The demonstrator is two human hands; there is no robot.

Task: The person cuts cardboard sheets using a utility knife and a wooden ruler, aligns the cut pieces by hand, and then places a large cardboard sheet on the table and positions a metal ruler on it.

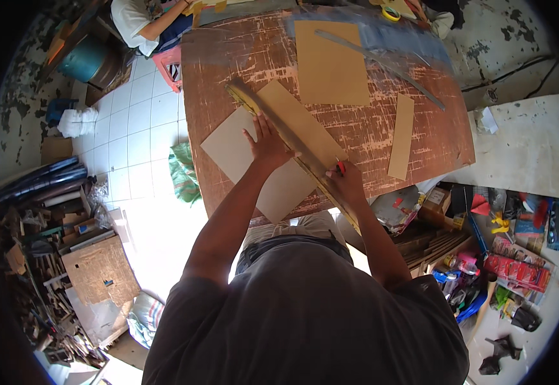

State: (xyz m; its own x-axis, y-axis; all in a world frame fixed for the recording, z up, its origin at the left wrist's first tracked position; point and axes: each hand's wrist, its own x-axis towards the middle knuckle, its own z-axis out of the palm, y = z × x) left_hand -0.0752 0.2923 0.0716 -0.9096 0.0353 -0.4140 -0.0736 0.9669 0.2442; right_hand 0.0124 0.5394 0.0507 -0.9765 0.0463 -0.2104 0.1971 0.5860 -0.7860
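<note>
A long, worn straightedge [292,144] with yellowish edges lies diagonally over a sheet of cardboard, greyish [225,142] on its left and brown [302,122] on its right. I cannot tell whether these are one sheet or two. My left hand [269,146] presses down along the straightedge, fingers spread, the thumb reaching across it. Close to the lower right corner of the brown part, my right hand [349,185] is closed around a small red-and-black tool [340,168]. Its tip is too small to make out.
On the worn brown table [260,51] lie a brown cardboard sheet [332,64], a narrow cardboard strip [401,136] and a grey metal strip [382,61]. Two people sit at the far edge, one on a pink stool [169,66]. Yellow tape [390,13] lies far right. Clutter [517,269] fills the right.
</note>
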